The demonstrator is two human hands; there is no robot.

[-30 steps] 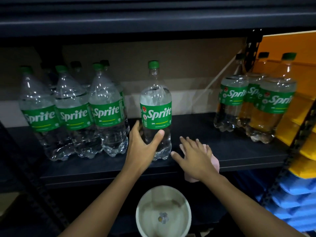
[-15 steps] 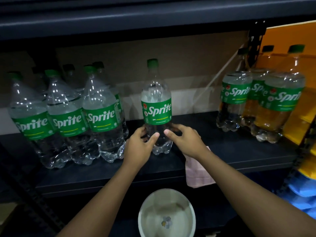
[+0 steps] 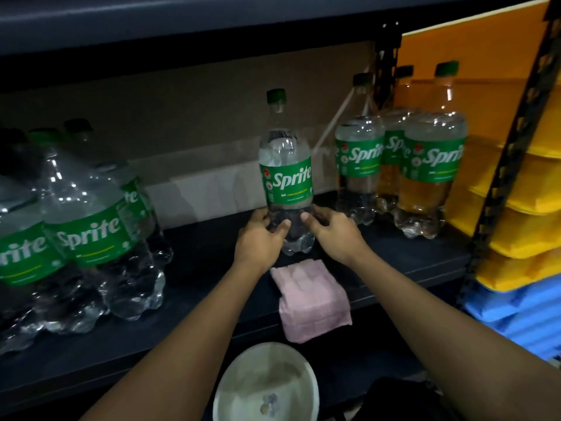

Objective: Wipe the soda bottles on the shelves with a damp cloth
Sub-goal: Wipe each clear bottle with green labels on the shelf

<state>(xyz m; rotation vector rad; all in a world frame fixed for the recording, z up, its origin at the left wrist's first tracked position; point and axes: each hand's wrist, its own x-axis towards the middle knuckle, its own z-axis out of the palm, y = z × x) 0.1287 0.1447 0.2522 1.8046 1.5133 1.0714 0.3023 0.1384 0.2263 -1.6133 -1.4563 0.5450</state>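
The clear plastic Sprite bottle with green cap and label point(image 3: 287, 177) stands upright midway along the dark metal shelf point(image 3: 212, 268). It looks full, so probably heavy, stiff-walled, and slick once damp. The left hand point(image 3: 261, 241) and right hand point(image 3: 335, 235) both curl round its lower body below the label, a sound hold. The folded pink cloth point(image 3: 309, 299) lies just in front, untouched, draped over the shelf edge.

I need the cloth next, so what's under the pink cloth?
The pink cloth lies on the dark shelf, its near end draped over the front edge. The surface beneath is covered.
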